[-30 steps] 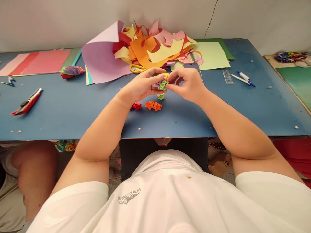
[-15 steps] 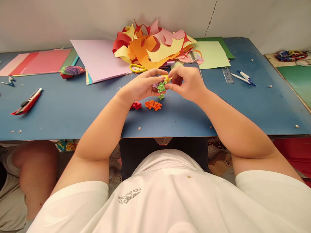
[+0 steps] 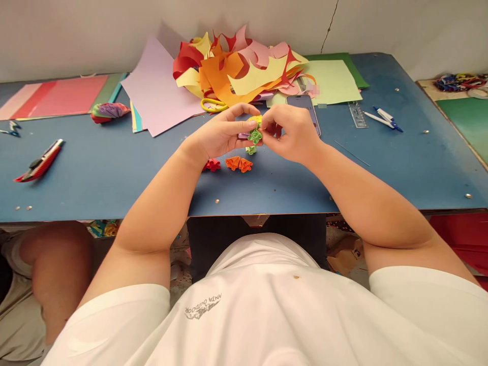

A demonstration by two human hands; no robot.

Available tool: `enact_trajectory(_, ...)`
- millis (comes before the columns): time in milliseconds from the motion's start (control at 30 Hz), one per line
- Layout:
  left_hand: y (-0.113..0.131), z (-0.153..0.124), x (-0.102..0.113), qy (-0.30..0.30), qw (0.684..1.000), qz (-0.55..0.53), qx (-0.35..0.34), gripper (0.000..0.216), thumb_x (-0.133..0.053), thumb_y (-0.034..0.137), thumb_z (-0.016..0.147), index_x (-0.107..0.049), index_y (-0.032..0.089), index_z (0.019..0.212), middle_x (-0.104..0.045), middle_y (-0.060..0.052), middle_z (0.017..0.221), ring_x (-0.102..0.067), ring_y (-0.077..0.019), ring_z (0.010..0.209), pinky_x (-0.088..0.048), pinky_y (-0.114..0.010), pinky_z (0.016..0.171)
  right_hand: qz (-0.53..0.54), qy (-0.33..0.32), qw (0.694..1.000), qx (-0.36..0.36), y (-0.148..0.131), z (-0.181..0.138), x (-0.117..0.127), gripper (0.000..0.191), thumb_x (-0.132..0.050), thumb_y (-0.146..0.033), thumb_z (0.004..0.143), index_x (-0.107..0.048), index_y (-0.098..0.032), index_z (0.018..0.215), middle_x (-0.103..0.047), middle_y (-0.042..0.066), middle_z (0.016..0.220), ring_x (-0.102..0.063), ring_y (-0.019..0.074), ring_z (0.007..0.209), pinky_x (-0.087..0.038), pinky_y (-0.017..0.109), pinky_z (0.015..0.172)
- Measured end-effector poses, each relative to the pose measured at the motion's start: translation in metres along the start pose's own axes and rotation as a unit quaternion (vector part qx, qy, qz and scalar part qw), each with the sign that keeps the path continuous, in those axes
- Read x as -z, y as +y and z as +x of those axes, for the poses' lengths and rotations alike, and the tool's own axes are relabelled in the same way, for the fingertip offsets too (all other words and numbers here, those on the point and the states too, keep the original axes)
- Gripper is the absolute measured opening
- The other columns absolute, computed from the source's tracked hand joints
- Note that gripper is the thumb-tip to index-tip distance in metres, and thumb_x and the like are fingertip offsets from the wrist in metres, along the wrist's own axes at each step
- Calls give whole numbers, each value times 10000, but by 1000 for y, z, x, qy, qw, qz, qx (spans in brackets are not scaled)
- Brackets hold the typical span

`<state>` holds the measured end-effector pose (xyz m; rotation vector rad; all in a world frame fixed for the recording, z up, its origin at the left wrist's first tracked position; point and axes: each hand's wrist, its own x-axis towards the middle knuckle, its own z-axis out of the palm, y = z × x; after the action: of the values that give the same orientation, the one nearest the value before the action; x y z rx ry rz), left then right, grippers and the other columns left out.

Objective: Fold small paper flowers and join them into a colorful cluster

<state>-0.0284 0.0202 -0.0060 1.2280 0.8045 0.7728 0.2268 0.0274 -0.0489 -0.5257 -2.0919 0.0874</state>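
My left hand (image 3: 226, 131) is closed around a small cluster of paper flowers above the table. In the cluster are a green flower (image 3: 255, 136) with curled petals, a yellow one (image 3: 255, 120) and a bit of purple. My right hand (image 3: 290, 131) pinches at the cluster's right side, its fingertips touching the green and yellow flowers; exactly what sits between them is hidden. A pale green flower (image 3: 250, 150) shows just below my left fingers. Orange folded paper flowers (image 3: 239, 163) lie on the table nearer me, beside a red one (image 3: 212, 164) partly behind my left wrist.
Paper scraps (image 3: 229, 76) are heaped at the back on a purple sheet (image 3: 163, 96) and a light green sheet (image 3: 331, 81). Around lie yellow-handled scissors (image 3: 213, 105), a phone (image 3: 305, 104), a ruler (image 3: 357, 115), pens (image 3: 381, 120), a thin wire (image 3: 353, 153) and a red utility knife (image 3: 40, 161).
My right hand has shifted slightly left, its fingertips now against the flower cluster. The green flower has turned a little. The purple sheet's left corner has curled upward, and more of the phone shows.
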Motion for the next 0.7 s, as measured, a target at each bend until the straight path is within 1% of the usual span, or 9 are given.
enact_trajectory(100, -1, 0, -3, 5, 1000, -11, -5, 334, -1062, 303, 1056, -769, 272, 1214, -845, 49, 1027, -894, -114, 918, -804, -359, 1083, -22, 11, 1000, -12, 0, -2, -4, 156, -641, -181, 1093, -668, -318, 1163, -817, -1, 979, -803, 221, 848, -663, 395, 806)
enact_trajectory(200, -1, -1, -7, 18, 999, -24, -11, 366, -1072, 282, 1027, -744, 259, 1187, -825, 48, 1023, -889, -113, 924, -797, -372, 1099, -42, -6, 997, -70, -1, -3, -5, 117, -692, -267, 1123, -687, -330, 1222, -851, 27, 1052, -827, 262, 929, -707, 451, 880)
enact_trajectory(300, 0, -1, -8, 32, 999, -25, -14, 425, -1102, 287, 982, -726, 266, 1179, -793, 58, 992, -892, -125, 935, -798, -398, 1110, -22, -30, 992, -118, -3, -1, -3, 94, -747, -362, 1152, -700, -334, 1228, -874, 59, 1140, -840, 295, 1005, -738, 497, 949)
enact_trajectory(400, -1, 0, -8, 38, 999, -19, -21, 429, -1095, 313, 982, -709, 270, 1166, -779, 53, 984, -903, -150, 966, -796, -412, 1098, 3, -35, 991, -126, -5, 1, -2, 92, -720, -433, 1196, -708, -342, 1201, -865, 58, 1145, -835, 294, 1021, -750, 516, 990)
enact_trajectory(500, -3, 1, -8, 29, 999, -15, -21, 454, -1094, 319, 965, -679, 272, 1142, -777, 39, 984, -888, -162, 948, -768, -379, 993, 16, -30, 991, -131, -7, 1, -5, 115, -731, -461, 1196, -707, -348, 1192, -847, 42, 1092, -824, 270, 974, -743, 475, 926)
enact_trajectory(600, -5, 1, -9, 16, 1000, -22, -13, 503, -1090, 217, 885, -641, 273, 1103, -754, 48, 951, -823, -132, 855, -705, -324, 871, 26, -21, 992, -120, -10, -1, -7, 98, -753, -401, 1142, -687, -343, 1185, -838, 27, 1056, -822, 250, 911, -708, 435, 827)
enact_trajectory(700, -3, 0, -13, 18, 999, -37, -3, 466, -1030, 167, 882, -609, 266, 1057, -739, 44, 939, -791, -118, 823, -686, -312, 850, 34, -2, 996, -87, -11, -2, -6, 77, -727, -323, 1102, -665, -335, 1146, -832, 18, 1035, -830, 240, 883, -681, 416, 785)
